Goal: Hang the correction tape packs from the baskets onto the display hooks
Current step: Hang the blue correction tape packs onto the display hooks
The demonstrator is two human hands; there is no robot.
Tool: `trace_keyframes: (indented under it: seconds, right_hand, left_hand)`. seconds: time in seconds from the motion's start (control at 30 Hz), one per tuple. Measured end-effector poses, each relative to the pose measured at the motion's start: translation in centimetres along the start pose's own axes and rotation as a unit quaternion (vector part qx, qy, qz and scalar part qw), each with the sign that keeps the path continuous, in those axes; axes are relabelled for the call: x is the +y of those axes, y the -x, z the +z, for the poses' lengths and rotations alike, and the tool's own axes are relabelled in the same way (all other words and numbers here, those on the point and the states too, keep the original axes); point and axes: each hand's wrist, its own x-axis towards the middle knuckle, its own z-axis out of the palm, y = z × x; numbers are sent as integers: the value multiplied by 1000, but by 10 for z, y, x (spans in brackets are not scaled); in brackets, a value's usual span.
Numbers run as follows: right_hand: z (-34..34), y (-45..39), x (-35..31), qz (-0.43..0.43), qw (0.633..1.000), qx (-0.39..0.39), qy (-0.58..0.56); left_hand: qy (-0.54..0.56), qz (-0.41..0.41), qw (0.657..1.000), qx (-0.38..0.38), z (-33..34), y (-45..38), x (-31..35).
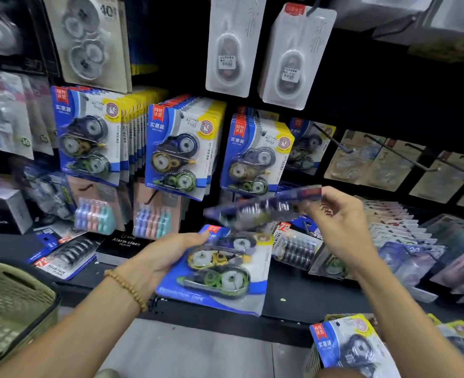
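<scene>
My left hand (160, 257) holds a blue correction tape pack (220, 271) flat, face up, over the black shelf edge. My right hand (342, 222) pinches the top of a second blue pack (260, 207), which is blurred and tilted almost edge-on above the first. Three full rows of the same packs hang on the display hooks (89, 135), (179, 145), (255, 156). A bare hook (331, 140) sticks out to the right of them, with a pack (304, 144) hanging behind it. More packs (350, 347) stand in a basket at the bottom right.
A green basket (10, 304) sits at the bottom left. White single-tape packs (233, 47) hang above. The black shelf (301, 296) carries loose 72-value packs (61, 255), an alarm clock box (121, 245) and rows of packs (405, 241) at right. More bare hooks (405, 156) project at right.
</scene>
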Motion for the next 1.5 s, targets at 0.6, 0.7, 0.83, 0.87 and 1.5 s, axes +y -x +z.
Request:
trace_keyframes:
  seconds: [0.6,0.7,0.83,0.87,1.5]
  right_hand:
    - [-23,-19,-1,169,982,-36,-71]
    - [-5,-23,-1,150,979,-138,21]
    - [21,-26,1,132,975,-173,56]
    - [27,-27,0,130,974,-174,63]
    - [39,-102,-27,134,989,-13,-64]
  left_hand:
    - [-95,163,977,105,-4,-10,-2]
    - [-56,164,981,88,0,-9,0]
    - [-75,179,979,56,9,-5,-6]
    - [-82,184,978,50,10,-4,-7]
    - [-55,297,933,194,6,-8,5]
